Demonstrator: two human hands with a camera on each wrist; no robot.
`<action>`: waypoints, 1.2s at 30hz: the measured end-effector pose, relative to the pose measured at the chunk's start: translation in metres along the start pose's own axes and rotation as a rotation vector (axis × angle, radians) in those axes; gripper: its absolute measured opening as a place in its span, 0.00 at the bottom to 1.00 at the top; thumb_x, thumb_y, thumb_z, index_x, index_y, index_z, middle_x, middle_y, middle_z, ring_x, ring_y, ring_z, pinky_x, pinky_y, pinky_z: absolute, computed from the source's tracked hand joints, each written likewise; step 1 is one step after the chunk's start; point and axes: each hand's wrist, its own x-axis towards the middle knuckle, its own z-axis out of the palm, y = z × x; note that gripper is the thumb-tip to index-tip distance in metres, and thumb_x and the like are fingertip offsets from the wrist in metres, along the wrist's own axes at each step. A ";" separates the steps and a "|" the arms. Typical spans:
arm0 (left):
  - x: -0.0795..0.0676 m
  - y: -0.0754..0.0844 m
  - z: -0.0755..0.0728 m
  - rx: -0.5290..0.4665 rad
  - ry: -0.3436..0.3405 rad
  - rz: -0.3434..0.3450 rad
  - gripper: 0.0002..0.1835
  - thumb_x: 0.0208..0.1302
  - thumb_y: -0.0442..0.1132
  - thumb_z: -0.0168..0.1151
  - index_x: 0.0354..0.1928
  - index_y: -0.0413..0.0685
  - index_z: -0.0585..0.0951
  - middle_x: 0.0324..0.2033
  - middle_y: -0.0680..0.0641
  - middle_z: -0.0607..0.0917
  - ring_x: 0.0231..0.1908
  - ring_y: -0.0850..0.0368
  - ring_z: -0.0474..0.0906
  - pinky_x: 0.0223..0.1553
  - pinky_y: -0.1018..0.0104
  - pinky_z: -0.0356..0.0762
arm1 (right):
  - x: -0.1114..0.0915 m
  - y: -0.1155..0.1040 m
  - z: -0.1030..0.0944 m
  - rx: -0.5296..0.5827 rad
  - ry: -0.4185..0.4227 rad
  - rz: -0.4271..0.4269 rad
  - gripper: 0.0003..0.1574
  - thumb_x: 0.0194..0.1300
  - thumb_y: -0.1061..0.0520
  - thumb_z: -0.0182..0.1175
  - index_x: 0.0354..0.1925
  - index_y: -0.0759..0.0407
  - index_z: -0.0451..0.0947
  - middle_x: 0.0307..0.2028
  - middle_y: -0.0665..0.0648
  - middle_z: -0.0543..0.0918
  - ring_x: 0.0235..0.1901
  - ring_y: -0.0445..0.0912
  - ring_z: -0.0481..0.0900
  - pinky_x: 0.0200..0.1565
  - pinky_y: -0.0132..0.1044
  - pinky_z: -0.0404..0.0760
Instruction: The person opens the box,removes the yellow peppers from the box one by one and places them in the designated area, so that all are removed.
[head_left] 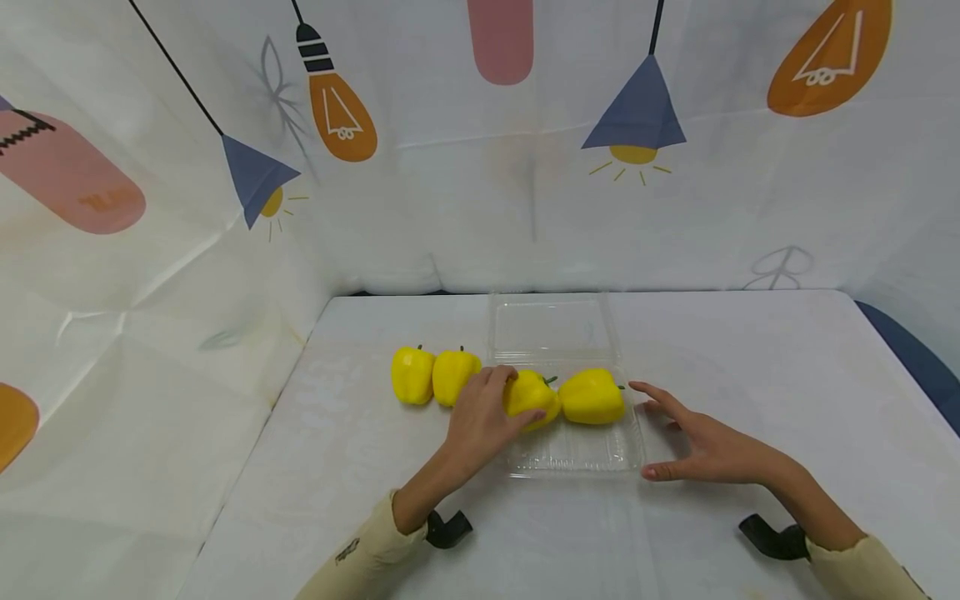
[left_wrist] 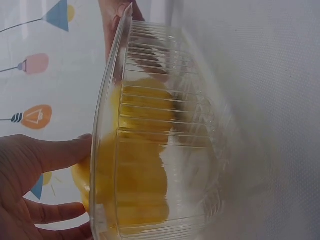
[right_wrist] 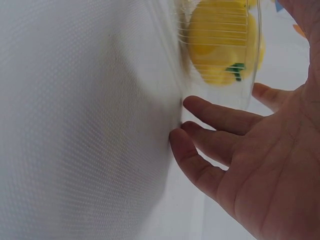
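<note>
A clear plastic clamshell container (head_left: pixel 577 454) lies unfolded on the table, its lid (head_left: pixel 551 329) laid back toward the wall. Two yellow bell peppers sit in its base. My left hand (head_left: pixel 483 417) holds the left yellow bell pepper (head_left: pixel 531 398) between thumb and fingers; in the left wrist view this pepper (left_wrist: pixel 142 185) shows through the ribbed wall. Touching it on the right is the other yellow bell pepper (head_left: pixel 592 397), lying on its side with its green stem (right_wrist: pixel 236 71) to the right. Just right of the container, my right hand (head_left: pixel 701 450) is spread with no object in it.
Two more yellow bell peppers, one outer (head_left: pixel 412 376) and one inner (head_left: pixel 453 377), stand side by side on the white table (head_left: pixel 360 500) left of the container. Behind the table hangs a white sheet (head_left: pixel 450 200) printed with lamps and bulbs.
</note>
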 end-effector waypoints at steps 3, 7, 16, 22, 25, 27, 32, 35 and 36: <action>-0.001 0.000 0.000 -0.024 0.015 -0.001 0.33 0.49 0.61 0.69 0.52 0.49 0.73 0.46 0.49 0.78 0.45 0.56 0.72 0.46 0.62 0.72 | 0.000 0.001 0.000 -0.003 0.002 -0.003 0.67 0.48 0.37 0.70 0.73 0.38 0.37 0.65 0.64 0.64 0.56 0.63 0.70 0.52 0.63 0.68; -0.001 -0.001 0.000 -0.048 0.036 -0.008 0.33 0.49 0.62 0.69 0.50 0.50 0.73 0.45 0.50 0.77 0.44 0.58 0.71 0.45 0.64 0.73 | 0.000 0.002 0.001 -0.006 0.003 -0.001 0.67 0.48 0.37 0.70 0.73 0.37 0.37 0.65 0.64 0.64 0.56 0.63 0.71 0.52 0.63 0.69; -0.002 -0.003 -0.003 -0.085 0.075 -0.030 0.33 0.47 0.62 0.70 0.48 0.50 0.73 0.42 0.52 0.76 0.40 0.58 0.71 0.39 0.67 0.73 | 0.000 0.002 0.000 -0.005 0.001 -0.002 0.67 0.48 0.37 0.70 0.73 0.38 0.37 0.65 0.64 0.64 0.56 0.63 0.71 0.52 0.63 0.69; -0.002 -0.004 -0.006 -0.112 0.108 -0.040 0.33 0.46 0.61 0.71 0.48 0.49 0.74 0.43 0.51 0.77 0.40 0.55 0.73 0.39 0.67 0.74 | 0.001 0.002 0.000 -0.007 0.002 -0.004 0.67 0.48 0.37 0.70 0.73 0.38 0.37 0.65 0.65 0.64 0.56 0.63 0.71 0.52 0.63 0.69; -0.003 -0.006 -0.006 -0.134 0.113 -0.055 0.33 0.46 0.61 0.71 0.48 0.50 0.73 0.43 0.51 0.77 0.40 0.55 0.73 0.39 0.67 0.74 | 0.001 0.003 0.000 -0.013 0.004 -0.013 0.67 0.48 0.37 0.70 0.73 0.38 0.37 0.65 0.64 0.64 0.56 0.63 0.71 0.52 0.63 0.69; -0.003 -0.007 -0.006 -0.150 0.113 -0.064 0.33 0.46 0.62 0.70 0.48 0.50 0.73 0.42 0.51 0.76 0.40 0.54 0.74 0.39 0.66 0.74 | 0.001 0.004 0.000 -0.016 0.007 -0.020 0.67 0.48 0.36 0.70 0.73 0.38 0.38 0.64 0.64 0.65 0.56 0.63 0.71 0.52 0.63 0.69; -0.003 -0.009 -0.008 -0.168 0.123 -0.082 0.33 0.46 0.63 0.70 0.48 0.50 0.73 0.42 0.52 0.76 0.40 0.55 0.74 0.39 0.67 0.75 | 0.000 0.005 0.000 -0.020 0.016 -0.034 0.66 0.47 0.35 0.70 0.72 0.38 0.39 0.64 0.63 0.65 0.56 0.61 0.72 0.52 0.61 0.70; -0.004 -0.010 -0.009 -0.178 0.139 -0.084 0.33 0.45 0.62 0.71 0.47 0.50 0.74 0.42 0.52 0.76 0.39 0.55 0.74 0.39 0.66 0.75 | 0.000 0.004 0.001 -0.017 0.019 -0.035 0.66 0.47 0.35 0.70 0.72 0.38 0.39 0.64 0.62 0.65 0.56 0.61 0.72 0.52 0.61 0.70; -0.004 -0.011 -0.010 -0.181 0.144 -0.084 0.32 0.45 0.62 0.71 0.47 0.50 0.74 0.42 0.52 0.76 0.39 0.55 0.74 0.39 0.66 0.75 | 0.000 0.004 0.001 -0.015 0.021 -0.035 0.66 0.47 0.35 0.70 0.72 0.38 0.39 0.64 0.62 0.66 0.56 0.60 0.72 0.52 0.61 0.70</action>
